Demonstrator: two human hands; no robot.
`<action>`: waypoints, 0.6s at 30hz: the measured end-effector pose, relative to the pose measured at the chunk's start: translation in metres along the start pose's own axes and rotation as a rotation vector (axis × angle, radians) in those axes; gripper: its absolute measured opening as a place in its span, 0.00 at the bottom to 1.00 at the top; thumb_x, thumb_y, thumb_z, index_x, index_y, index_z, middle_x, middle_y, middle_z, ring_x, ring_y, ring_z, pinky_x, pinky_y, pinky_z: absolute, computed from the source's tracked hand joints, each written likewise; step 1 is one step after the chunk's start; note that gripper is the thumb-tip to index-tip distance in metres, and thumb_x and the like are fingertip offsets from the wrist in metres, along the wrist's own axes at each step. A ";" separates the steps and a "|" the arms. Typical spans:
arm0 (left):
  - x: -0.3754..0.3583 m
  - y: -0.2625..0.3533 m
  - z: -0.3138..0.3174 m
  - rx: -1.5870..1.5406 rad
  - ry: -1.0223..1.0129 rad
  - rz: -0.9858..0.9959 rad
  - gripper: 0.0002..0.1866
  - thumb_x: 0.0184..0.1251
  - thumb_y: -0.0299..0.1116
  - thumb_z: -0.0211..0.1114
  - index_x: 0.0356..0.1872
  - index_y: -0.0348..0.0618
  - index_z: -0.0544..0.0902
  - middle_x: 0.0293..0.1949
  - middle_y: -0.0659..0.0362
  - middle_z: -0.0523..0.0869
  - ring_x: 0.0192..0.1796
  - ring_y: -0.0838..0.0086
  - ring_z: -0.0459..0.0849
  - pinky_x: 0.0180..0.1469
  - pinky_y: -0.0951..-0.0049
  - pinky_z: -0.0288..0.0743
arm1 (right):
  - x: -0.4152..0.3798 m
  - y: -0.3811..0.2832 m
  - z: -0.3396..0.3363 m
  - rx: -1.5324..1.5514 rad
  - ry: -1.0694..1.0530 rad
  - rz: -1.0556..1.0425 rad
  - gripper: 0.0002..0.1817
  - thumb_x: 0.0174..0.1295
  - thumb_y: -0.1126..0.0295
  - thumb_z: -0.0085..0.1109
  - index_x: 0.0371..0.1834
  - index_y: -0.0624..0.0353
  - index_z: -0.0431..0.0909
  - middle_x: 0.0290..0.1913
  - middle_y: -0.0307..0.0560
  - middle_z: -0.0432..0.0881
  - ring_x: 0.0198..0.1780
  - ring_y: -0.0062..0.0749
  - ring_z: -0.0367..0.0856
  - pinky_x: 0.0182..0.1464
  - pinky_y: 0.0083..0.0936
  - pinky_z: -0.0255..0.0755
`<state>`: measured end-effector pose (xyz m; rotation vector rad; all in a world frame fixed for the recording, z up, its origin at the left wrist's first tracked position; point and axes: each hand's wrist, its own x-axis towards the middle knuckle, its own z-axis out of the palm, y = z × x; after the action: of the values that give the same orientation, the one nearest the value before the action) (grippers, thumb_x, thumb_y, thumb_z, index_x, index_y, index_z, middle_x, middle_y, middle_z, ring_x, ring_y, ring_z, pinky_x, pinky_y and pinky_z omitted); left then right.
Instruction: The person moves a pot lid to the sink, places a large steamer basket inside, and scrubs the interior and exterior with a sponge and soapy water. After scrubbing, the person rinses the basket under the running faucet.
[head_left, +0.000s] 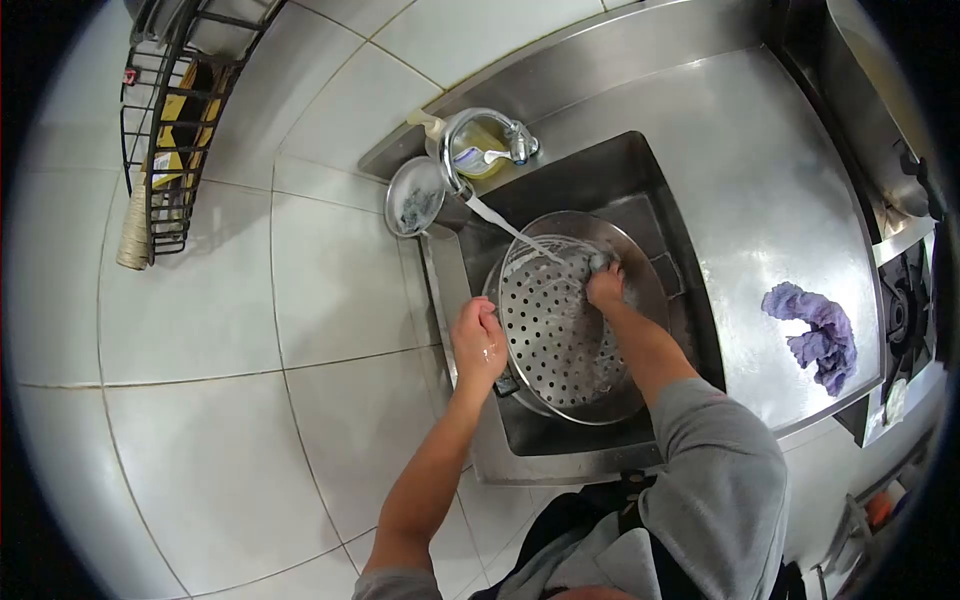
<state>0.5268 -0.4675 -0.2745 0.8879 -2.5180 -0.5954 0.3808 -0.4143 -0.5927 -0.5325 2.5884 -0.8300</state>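
Observation:
A round metal strainer (556,345) with many holes lies tilted in the steel sink (686,345). Water runs from the curved tap (450,150) onto its upper part. My left hand (479,342) is closed around the strainer's left rim, with wet skin at the wrist. Inside the strainer, at its upper right, my right hand (607,287) presses a small greyish scrubber (598,263) against the metal. The fingertips of the right hand are partly hidden.
A metal bowl (415,196) with a dark scrubbing pad stands left of the tap, beside a container of yellowish liquid (482,150). A purple cloth (822,335) lies on the right counter. A black wire rack (185,120) hangs upper left; a stove (905,300) is far right.

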 end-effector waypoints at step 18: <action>0.196 0.000 0.087 -0.375 -0.142 -0.763 0.14 0.61 0.31 0.53 0.43 0.37 0.81 0.39 0.47 0.85 0.40 0.56 0.83 0.44 0.62 0.77 | -0.104 0.019 -0.142 0.303 -0.262 -0.240 0.26 0.43 0.73 0.62 0.50 0.62 0.73 0.51 0.63 0.74 0.52 0.58 0.74 0.55 0.42 0.70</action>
<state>0.3432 -0.5745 -0.3022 1.6879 -1.9998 -1.3416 0.4015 -0.2853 -0.4728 -0.8082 2.1388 -1.1241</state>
